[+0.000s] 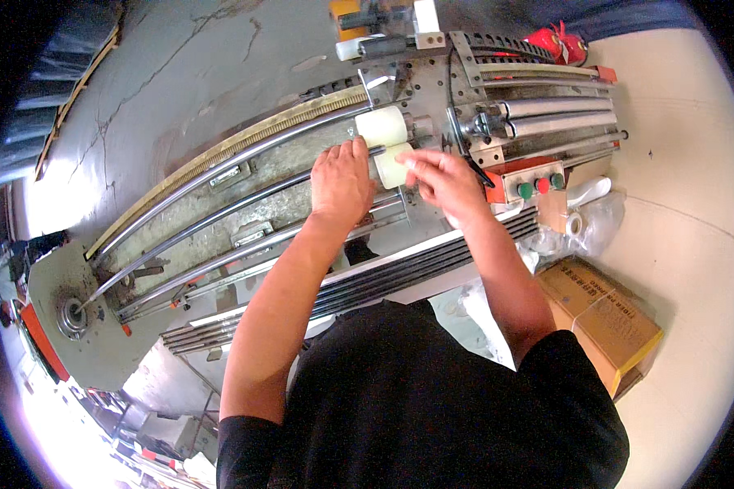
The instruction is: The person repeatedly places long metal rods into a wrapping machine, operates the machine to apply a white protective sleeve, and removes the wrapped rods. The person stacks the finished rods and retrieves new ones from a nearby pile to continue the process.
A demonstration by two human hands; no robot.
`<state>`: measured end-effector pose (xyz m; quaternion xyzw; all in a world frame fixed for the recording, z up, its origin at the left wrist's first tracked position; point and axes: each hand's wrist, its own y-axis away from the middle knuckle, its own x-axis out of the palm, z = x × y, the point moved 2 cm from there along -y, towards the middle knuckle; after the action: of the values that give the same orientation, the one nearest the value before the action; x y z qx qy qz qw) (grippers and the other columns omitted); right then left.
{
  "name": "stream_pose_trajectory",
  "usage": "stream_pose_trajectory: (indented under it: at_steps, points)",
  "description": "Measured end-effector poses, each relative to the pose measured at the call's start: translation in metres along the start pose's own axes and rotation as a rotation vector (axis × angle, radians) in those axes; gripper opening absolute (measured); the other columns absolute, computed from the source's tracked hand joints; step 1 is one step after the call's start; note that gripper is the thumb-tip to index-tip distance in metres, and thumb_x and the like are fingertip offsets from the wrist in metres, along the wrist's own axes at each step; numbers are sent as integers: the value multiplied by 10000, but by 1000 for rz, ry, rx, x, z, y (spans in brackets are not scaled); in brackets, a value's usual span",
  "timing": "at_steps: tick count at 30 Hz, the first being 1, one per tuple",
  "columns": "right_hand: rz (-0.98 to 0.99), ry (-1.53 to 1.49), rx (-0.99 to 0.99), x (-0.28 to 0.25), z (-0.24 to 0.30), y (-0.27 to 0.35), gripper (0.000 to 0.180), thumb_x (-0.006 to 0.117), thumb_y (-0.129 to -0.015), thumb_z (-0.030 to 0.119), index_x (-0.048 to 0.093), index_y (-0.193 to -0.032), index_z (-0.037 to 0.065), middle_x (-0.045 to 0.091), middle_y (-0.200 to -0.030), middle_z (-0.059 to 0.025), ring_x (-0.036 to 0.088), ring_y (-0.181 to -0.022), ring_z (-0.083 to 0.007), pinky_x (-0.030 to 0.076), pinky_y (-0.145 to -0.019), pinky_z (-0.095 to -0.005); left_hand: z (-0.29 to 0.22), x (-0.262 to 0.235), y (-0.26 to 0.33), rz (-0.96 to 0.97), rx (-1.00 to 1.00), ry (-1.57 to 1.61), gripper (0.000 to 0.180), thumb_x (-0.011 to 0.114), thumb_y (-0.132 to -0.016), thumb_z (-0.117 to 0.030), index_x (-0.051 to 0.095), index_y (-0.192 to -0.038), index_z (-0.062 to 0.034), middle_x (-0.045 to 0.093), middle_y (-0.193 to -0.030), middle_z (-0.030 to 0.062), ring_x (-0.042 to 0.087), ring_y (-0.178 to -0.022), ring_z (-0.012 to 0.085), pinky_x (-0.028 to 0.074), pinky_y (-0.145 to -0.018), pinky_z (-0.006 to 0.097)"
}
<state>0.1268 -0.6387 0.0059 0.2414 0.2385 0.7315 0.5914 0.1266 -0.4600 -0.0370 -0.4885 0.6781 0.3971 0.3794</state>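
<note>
My left hand (pixel 342 181) is closed over a long thin metal rod (pixel 253 200), which enters it from the left and shows again past the fingers. Just to its right are two pale yellow cylinders, an upper one (pixel 381 126) and a lower one (pixel 392 166), both on the machine. My right hand (pixel 447 182) is at the right edge of the lower cylinder, with its fingers curled and drawn together. Whatever may be between those fingertips is hidden.
The long machine bed (pixel 187 216) carries parallel metal rails. At right sits a control box (pixel 532 181) with green and red buttons, beside a black lever (pixel 473 163). Several dark rods (pixel 400 283) lie along the near edge. A cardboard box (pixel 599 314) stands at lower right.
</note>
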Motion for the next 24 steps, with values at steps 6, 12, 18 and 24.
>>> stream_pose_trajectory:
  at_steps: [6, 12, 18, 24]
  points:
    - [-41, -76, 53, -12, -56, 53, 274, 583, -1035, 282, 674, -1034, 24, 521, -659, 42, 426, -536, -32, 317, -477, -188, -5, 2, 2, -3, 30, -58, 703, 835, -747, -288, 485, -1294, -19, 610, -1204, 154, 582, -1184, 327, 457, -1008, 434]
    - [-101, 195, 104, -44, -115, 67, 296, 577, -1013, 263, 693, -990, -8, 681, -753, -55, 608, -614, -104, 510, -577, -266, -2, -1, -4, 15, 37, -102, 666, 821, -750, -277, 516, -1281, -13, 622, -1178, 144, 594, -1162, 305, 445, -1035, 417]
    - [-459, 789, -346, -84, -130, 40, 140, 589, -937, 96, 674, -1034, 42, 737, -891, -112, 713, -804, -290, 561, -731, -376, -1, -4, -6, 8, 27, -156, 643, 824, -763, -295, 513, -1257, -24, 624, -1174, 148, 598, -1154, 308, 443, -1041, 423]
    - [-283, 1057, -766, -105, -134, -24, 491, 571, -781, -65, 620, -1246, 84, 660, -1237, -163, 617, -1156, -337, 492, -983, -445, 12, -8, -8, 8, 74, -178, 608, 826, -781, -329, 496, -1198, -34, 618, -1163, 172, 608, -1113, 354, 472, -939, 465]
